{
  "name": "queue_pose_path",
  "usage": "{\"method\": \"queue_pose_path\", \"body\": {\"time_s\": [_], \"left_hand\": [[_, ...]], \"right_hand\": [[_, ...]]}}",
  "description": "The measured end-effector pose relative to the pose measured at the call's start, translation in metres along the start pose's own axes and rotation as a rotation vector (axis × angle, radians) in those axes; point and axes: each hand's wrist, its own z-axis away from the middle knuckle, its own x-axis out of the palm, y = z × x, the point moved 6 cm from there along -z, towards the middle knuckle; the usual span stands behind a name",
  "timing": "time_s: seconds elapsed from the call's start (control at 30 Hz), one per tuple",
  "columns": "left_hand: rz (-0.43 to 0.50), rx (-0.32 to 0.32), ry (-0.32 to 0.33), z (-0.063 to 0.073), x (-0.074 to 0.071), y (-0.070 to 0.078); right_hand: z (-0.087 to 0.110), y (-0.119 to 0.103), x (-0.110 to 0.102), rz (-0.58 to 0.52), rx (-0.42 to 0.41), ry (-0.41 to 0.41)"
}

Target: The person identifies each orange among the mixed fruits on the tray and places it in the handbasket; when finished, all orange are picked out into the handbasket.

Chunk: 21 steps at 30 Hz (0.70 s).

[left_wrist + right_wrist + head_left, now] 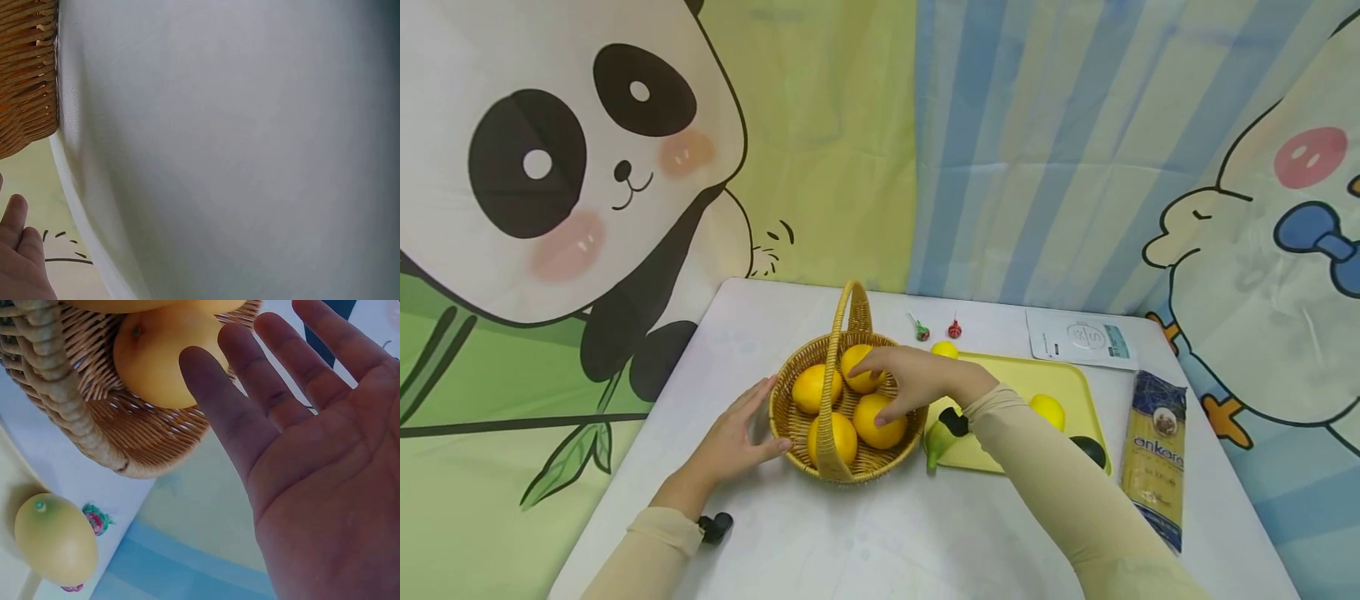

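Observation:
A wicker basket (pixel 887 465) with a tall handle stands mid-table, holding several round yellow-orange fruits (pixel 816 389). Over its right side reaches my right hand (pixel 917 375), fingers extended above the fruits and thumb by the front right fruit (pixel 880 422). In the right wrist view this hand (pixel 325 475) has an empty palm and straight, spread fingers; its index fingertip overlaps a fruit (pixel 156 362), and contact is unclear. My left hand (pixel 733 446) lies at the basket's left side, fingers spread and thumb at the rim. Only its fingers (pixel 14 222) show in the left wrist view, near the wicker wall.
Right of the basket lies a yellow tray (pixel 1067 375) with a lemon (pixel 1047 411), a dark green fruit (pixel 1087 451) and a pale green item (pixel 936 442). Another lemon (pixel 944 349), two lollipops (pixel 954 330), a white packet (pixel 1078 337) and a pasta bag (pixel 1156 467) lie around it.

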Motion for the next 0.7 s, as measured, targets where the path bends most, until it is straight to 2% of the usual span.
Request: {"method": "queue_pose_path", "body": {"time_s": [0.2, 0.7], "left_hand": [[-0.003, 0.006, -0.003, 0.0, -0.001, 0.001], [-0.004, -0.017, -0.021, -0.001, 0.0, 0.001]], "right_hand": [[0.01, 0.002, -0.012, -0.058, -0.001, 0.048], [0.046, 0.006, -0.044, -0.205, -0.015, 0.26]]}}
